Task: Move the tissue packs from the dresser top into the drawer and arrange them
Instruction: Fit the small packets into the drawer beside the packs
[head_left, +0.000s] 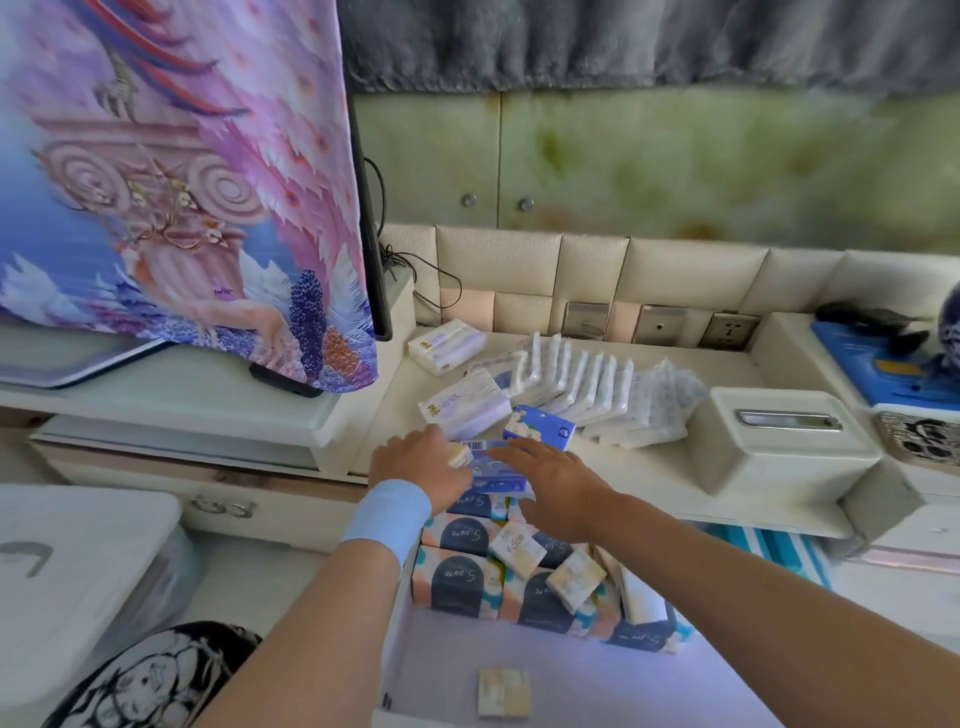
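Both hands rest on a blue tissue pack (492, 470) with a barcode, at the dresser's front edge above the open drawer (519, 675). My left hand (415, 465), with a light blue wristband, grips its left end; my right hand (553, 480) lies over its right side. Behind it stand another blue pack (543, 425), a white pack (465, 408), a second white pack (447, 345) and a leaning row of several clear-wrapped packs (597, 387). In the drawer lie patterned packs (457, 579) with small cream packs (574, 579) on top, and one small pack (503, 692) alone at the front.
A cream tissue box holder (779, 452) stands on the dresser (649, 483) at right. A screen draped in a purple patterned cloth (182, 182) fills the left. Wall sockets (727, 330) and cables sit at the back. A blue item (878, 364) lies far right.
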